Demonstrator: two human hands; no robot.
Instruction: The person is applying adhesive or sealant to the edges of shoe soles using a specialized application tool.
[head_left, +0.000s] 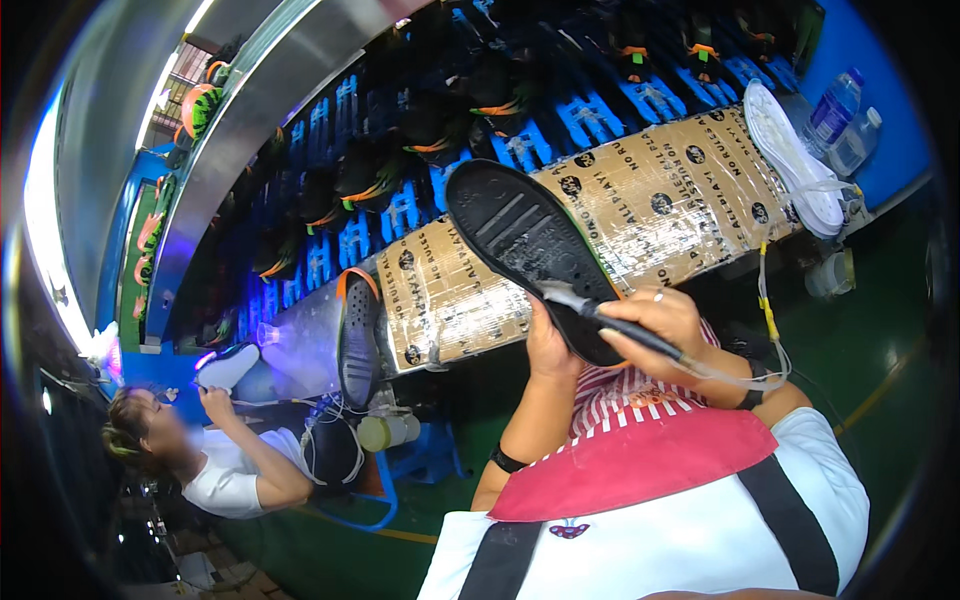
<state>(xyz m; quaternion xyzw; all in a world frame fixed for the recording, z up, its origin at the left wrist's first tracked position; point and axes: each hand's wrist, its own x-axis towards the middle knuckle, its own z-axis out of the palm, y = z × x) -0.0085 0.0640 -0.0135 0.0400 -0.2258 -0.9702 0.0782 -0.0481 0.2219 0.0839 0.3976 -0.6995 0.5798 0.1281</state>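
A long black shoe sole point(535, 235) is tilted up in front of me over the bench edge. My left hand point(550, 345) grips its lower left edge, with the thumb showing on the sole's face. In my right hand point(660, 325) is a brush point(640, 336) with a dark handle. The pale bristles point(563, 293) touch the sole's face around its middle. From the handle's rear end a see-through tube point(745, 383) loops past my right wrist. Part of the sole's lower end is hidden behind my right hand and the brush.
Printed cardboard point(680, 200) covers the bench. A white sole point(785, 150) and plastic bottles point(835, 115) occupy its right end; a grey sole point(358, 340) lies left. Behind stand blue racks point(590, 118) with dark shoes. At left, a co-worker point(225, 450) holds a white sole point(228, 367).
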